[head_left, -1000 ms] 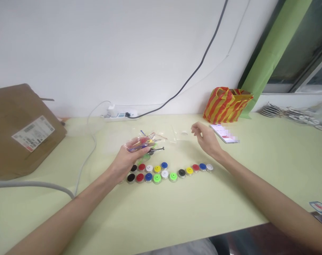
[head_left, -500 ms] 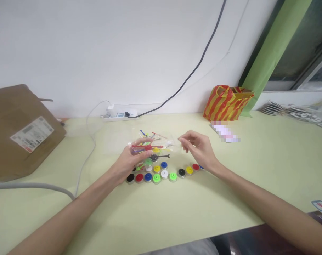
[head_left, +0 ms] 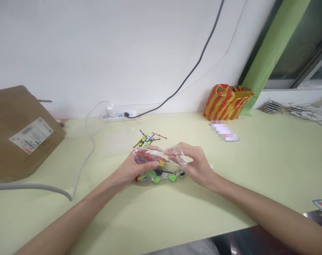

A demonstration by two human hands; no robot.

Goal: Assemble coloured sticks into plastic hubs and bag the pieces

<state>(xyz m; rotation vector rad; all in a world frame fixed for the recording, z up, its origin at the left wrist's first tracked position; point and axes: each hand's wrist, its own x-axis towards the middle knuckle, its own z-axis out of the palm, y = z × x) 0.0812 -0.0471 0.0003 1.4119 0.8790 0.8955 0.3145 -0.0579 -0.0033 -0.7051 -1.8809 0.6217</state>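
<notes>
Pale green tabletop point(head_left: 259, 170) runs along a white wall, seen from the head camera looking forward and down. At its centre, a clear plastic bag point(head_left: 158, 163) sits directly between the hands, its crinkled, glossy film bunched and catching the light. Through it show round discs point(head_left: 152, 175) in red, green, black and white, along with thin coloured plastic pieces. The left hand point(head_left: 131, 169) curls over the bag's near-left side, with the thumb lying across the film. The right hand point(head_left: 196, 166) grips the opposite end, its fingers pressed over the top. Their fingertips nearly meet above the bag, and both hands are closed on the plastic. Just beyond the bag lies a loose heap of slender plastic sticks point(head_left: 147, 139) in blue, yellow, red and black. Further back stand a white power strip point(head_left: 118, 115) and a red-and-yellow striped plastic bag point(head_left: 226, 102). A brown cardboard parcel point(head_left: 22, 138) with a printed label sits at the far left, and a pixelated flat object point(head_left: 224, 131) lies near the striped bag.
</notes>
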